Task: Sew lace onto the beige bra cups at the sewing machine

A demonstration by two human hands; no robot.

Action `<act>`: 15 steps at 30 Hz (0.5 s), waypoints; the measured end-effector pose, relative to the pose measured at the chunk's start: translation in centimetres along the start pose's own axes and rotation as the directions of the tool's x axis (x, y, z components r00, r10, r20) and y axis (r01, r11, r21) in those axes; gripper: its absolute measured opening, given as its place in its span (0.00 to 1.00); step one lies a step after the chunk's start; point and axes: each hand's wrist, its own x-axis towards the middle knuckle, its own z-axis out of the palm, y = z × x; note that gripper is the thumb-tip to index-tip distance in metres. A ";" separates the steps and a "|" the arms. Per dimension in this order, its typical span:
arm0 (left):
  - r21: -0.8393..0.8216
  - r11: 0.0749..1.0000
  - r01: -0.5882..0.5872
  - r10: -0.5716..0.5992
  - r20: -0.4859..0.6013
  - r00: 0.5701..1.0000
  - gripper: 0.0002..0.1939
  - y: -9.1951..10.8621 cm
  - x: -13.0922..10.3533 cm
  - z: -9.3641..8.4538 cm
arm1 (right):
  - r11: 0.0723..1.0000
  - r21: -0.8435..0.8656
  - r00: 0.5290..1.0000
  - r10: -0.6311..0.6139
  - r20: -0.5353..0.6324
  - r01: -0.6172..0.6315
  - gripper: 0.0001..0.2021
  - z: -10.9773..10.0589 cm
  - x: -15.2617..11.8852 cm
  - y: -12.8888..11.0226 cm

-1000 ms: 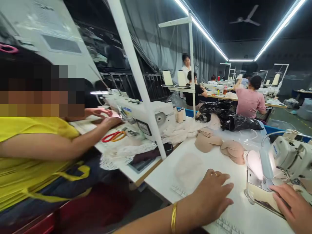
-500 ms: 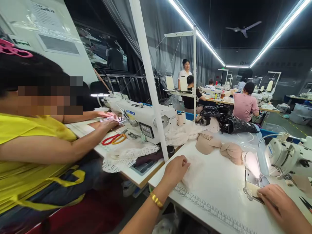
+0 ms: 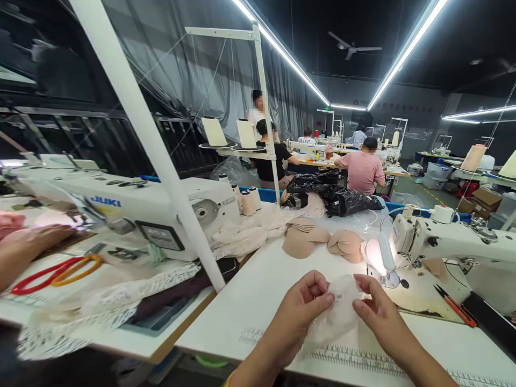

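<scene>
Both my hands hold a sheer white piece of fabric (image 3: 336, 314) above the front of the white table (image 3: 226, 317). My left hand (image 3: 300, 306) pinches its left side between thumb and fingers, and my right hand (image 3: 377, 312) grips its upper right edge. Part of the fabric hangs down over the printed ruler on the tabletop. Just beyond my right hand stands a sewing machine (image 3: 447, 236) with its lamp lit. Behind the fabric lie stacks of beige rounded cups (image 3: 300, 242) and another beige stack (image 3: 344, 245).
Tweezers with red handles (image 3: 457, 306) lie at the right. To the left, a JUKI machine (image 3: 161, 209), scissors (image 3: 56, 274) and white lace (image 3: 121, 301) occupy a neighbouring table, where a co-worker's hand (image 3: 40, 242) shows. Black plastic bags (image 3: 330, 193) lie at the back.
My view has swung right. My right hand has left the machine's needle area and joined my left hand on the white fabric, which is now lifted and held between both.
</scene>
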 end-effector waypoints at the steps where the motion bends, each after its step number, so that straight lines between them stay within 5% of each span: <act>1: -0.033 0.999 0.020 -0.021 -0.012 1.000 0.27 -0.3 0.1 0.0 | 1.000 0.027 1.000 0.009 0.028 -0.010 0.27 0.0 -0.1 0.0; 6: -0.132 0.975 0.176 -0.178 -0.003 0.984 0.33 -1.8 0.9 0.2 | 1.000 0.010 0.999 0.011 0.039 -0.012 0.23 -0.8 -0.5 0.6; 11: -0.165 0.981 0.101 -0.091 0.066 0.994 0.32 -2.1 0.7 1.3 | 0.993 -0.119 0.998 0.001 -0.071 -0.009 0.26 -1.2 -0.9 0.9; 15: -0.023 0.993 0.119 -0.117 0.083 0.990 0.32 -2.3 1.0 1.5 | 0.997 -0.071 0.987 -0.024 -0.158 0.013 0.27 -1.4 -0.8 1.0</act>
